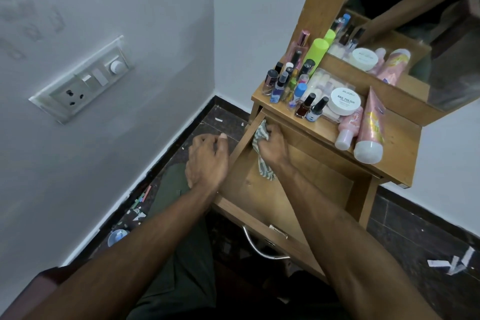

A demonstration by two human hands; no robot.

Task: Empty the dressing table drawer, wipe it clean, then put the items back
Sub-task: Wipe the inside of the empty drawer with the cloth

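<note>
The wooden drawer (262,197) of the dressing table is pulled out, its bare bottom showing. My right hand (272,145) is inside it at the far left corner, shut on a striped grey-white cloth (262,156) pressed against the drawer's wall. My left hand (205,158) rests on the drawer's left side wall, fingers loosely curled and holding nothing. On the tabletop (394,148) stand several nail polish bottles (309,105), a white nail polish jar (345,101), a green can (315,53), a pink tube (371,127) and a small pink bottle (349,127).
A mirror (428,21) rises behind the tabletop. A switch and socket panel (83,80) is on the left wall. The dark floor holds paper scraps (452,262) at right and small litter (135,205) along the left wall. A metal handle (259,244) hangs on the drawer front.
</note>
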